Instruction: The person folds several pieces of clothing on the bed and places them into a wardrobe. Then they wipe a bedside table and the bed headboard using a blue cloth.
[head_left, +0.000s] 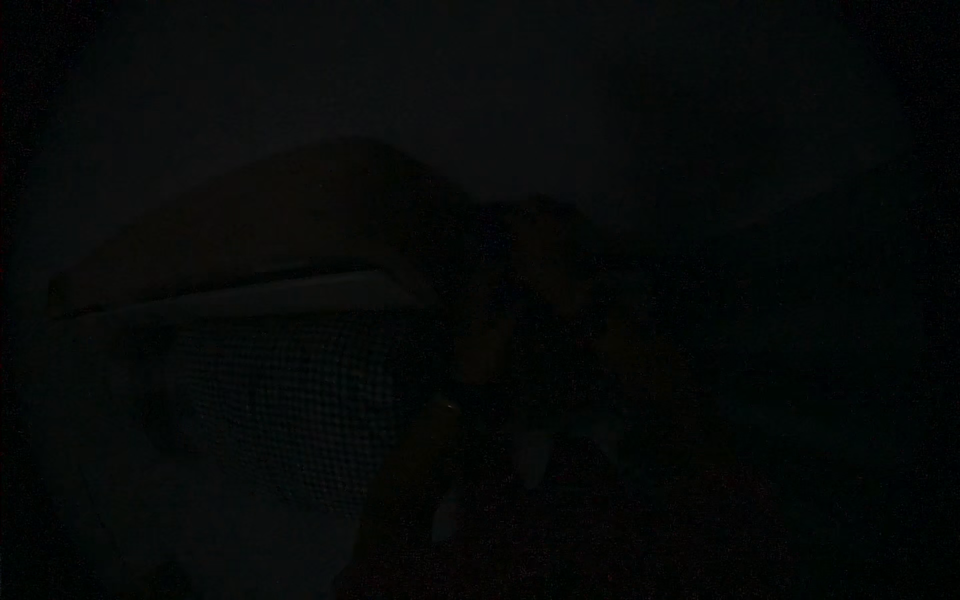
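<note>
The head view is almost black, so only faint outlines show. A dim shape, likely my left hand or forearm, rises from the lower middle. Right of centre is another faint brownish shape, probably my right hand or arm. Between and above them lies a dark, unclear mass; whether either hand holds it cannot be made out. Left of the first shape spreads a checked or mesh-like surface, perhaps fabric. Fingers cannot be told apart in the dark.
A brownish, curved-looking surface, perhaps a tabletop, extends across the upper left. Below its edge runs a paler strip. Small pale patches show at the lower middle. The right side is too dark to read.
</note>
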